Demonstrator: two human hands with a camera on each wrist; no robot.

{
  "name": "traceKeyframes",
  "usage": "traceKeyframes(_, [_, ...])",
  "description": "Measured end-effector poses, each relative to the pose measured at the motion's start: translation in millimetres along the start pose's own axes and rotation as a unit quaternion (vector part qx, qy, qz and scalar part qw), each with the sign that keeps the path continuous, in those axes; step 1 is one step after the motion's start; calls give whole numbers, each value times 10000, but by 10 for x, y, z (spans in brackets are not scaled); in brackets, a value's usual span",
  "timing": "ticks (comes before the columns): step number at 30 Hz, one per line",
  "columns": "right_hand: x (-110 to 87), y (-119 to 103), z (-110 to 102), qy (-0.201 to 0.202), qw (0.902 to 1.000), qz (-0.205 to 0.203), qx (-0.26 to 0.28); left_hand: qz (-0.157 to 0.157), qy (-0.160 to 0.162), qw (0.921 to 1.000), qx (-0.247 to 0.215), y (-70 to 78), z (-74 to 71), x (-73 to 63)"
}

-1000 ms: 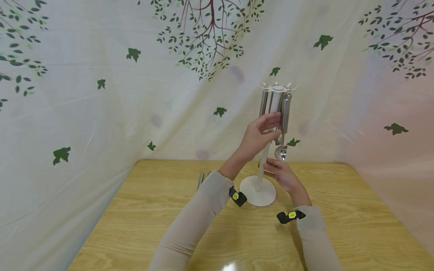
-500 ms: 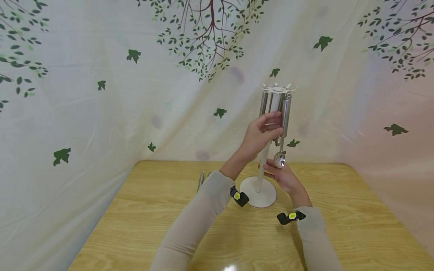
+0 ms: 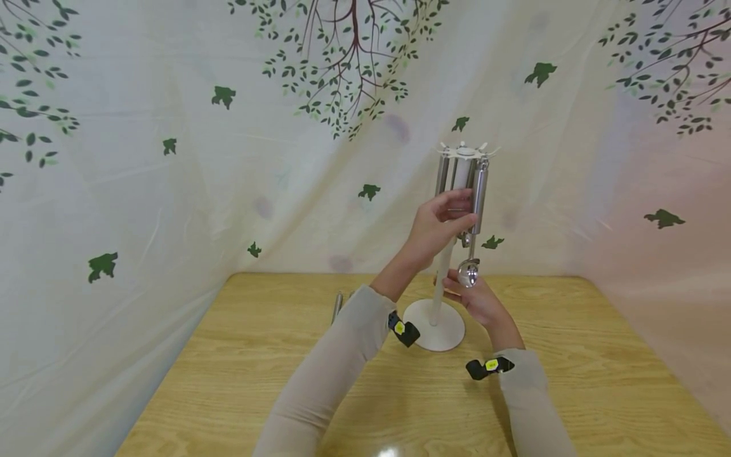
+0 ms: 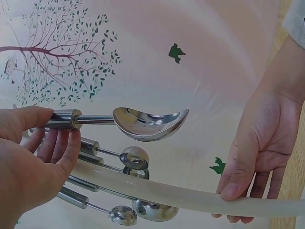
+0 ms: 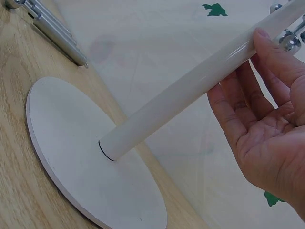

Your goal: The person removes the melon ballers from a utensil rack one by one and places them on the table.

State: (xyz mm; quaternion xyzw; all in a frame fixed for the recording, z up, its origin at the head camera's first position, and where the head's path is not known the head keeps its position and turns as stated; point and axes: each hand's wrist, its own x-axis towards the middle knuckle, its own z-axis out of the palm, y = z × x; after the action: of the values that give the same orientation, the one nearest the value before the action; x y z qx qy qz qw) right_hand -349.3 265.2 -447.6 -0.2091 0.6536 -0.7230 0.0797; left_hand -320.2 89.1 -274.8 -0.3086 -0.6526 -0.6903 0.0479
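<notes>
A white utensil stand (image 3: pixel 446 261) rises from a round base (image 5: pixel 71 138), with its hooked rack (image 3: pixel 464 152) at the top. My left hand (image 3: pixel 432 231) is up among the hanging handles. In the left wrist view its thumb and fingers pinch the thick steel handle of a scoop (image 4: pixel 150 128), whose bowl hangs freely in front of the pole. My right hand (image 3: pixel 482 301) holds the pole lower down, thumb on one side and fingertips on the other. Several other steel scoops (image 4: pixel 123 215) hang around the pole, their handles partly hidden by my left hand.
Steel utensil handles (image 3: pixel 337 306) lie on the wooden table (image 3: pixel 274 355) behind my left sleeve, also seen as a metal handle (image 5: pixel 57 38) left of the base. A printed cloth backdrop (image 3: pixel 308 209) stands behind the table.
The scoop at my left hand has dropped slightly, and its bowl has turned and swung a little left. Both hands have stayed almost still; the stand has not moved.
</notes>
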Motion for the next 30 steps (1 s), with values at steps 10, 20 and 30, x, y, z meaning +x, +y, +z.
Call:
traceKeyframes(10, [18, 36, -26, 29, 10000, -9, -49, -17, 25, 10000, -69, 15, 10, 24])
traceKeyframes(20, [8, 22, -13, 214, 9992, 214, -247, -58, -83, 9999, -63, 59, 9, 20])
traceKeyframes(30, [12, -11, 16, 203, 9996, 193, 41, 53, -180, 9998, 12, 134, 4, 16])
